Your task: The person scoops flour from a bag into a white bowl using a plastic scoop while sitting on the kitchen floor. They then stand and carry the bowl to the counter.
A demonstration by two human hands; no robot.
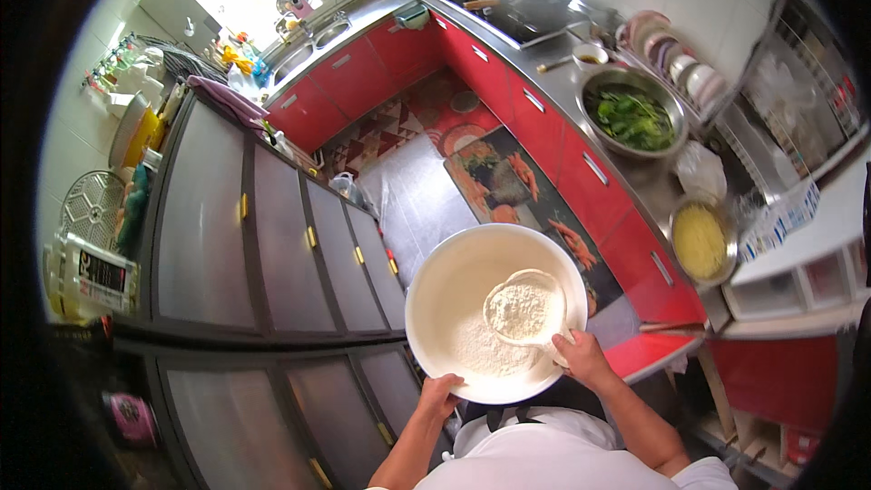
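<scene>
A large white tub (435, 272) is held in front of my body, with a layer of pale flour (493, 350) on its bottom. My left hand (442, 391) grips the tub's near left rim, thumb on the inside. In my right hand (585, 357) is the handle of a pale scoop (559, 299). White, lumpy flour fills the bowl of the scoop, which is over the right half of the tub. Whether my right fingers also touch the tub's rim, I cannot tell.
Red base cabinets (524, 102) and a steel counter run along the right. On it are a steel bowl of green leaves (629, 116) and a bowl of yellow food (699, 241). Grey-doored cabinets (292, 238) stand on the left. A patterned mat (497, 177) covers part of the floor.
</scene>
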